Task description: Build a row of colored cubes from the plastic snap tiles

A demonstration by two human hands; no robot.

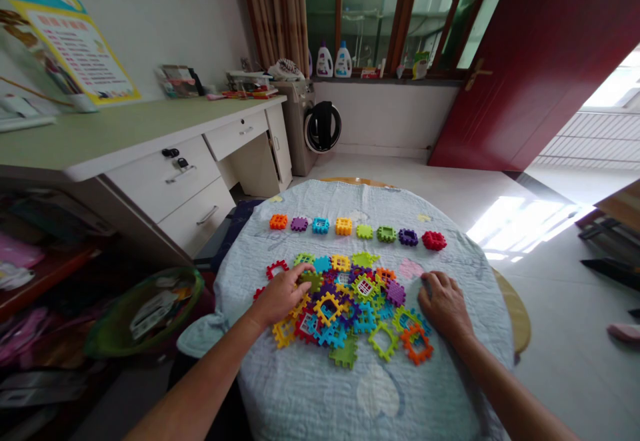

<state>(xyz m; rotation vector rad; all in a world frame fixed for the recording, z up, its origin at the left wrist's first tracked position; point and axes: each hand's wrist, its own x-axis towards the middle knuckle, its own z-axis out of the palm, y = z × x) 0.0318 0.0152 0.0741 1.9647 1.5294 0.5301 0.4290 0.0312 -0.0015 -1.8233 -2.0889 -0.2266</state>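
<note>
My left hand (284, 289) reaches over the left side of a loose pile of plastic interlocking tiles (330, 309). Its thumb and forefinger are closed on the edge of an olive green interlocking tile (315, 282). My right hand (446, 302) rests on the cloth at the right of the pile, holding nothing, its fingers loosely bent and apart. Near it lie an orange frame tile (416, 344) and a purple tile (395, 293). Behind the pile, a row of small blocks runs across the table, from an orange block (279, 222) to a red block (434, 240).
A pale blue patterned cloth (380, 394) covers the round table. At the left stand a desk (150, 136) with drawers and a green basket (100, 338) of things. A washing machine (296, 124) with its door open stands beyond, and a red door (525, 61) is at the right.
</note>
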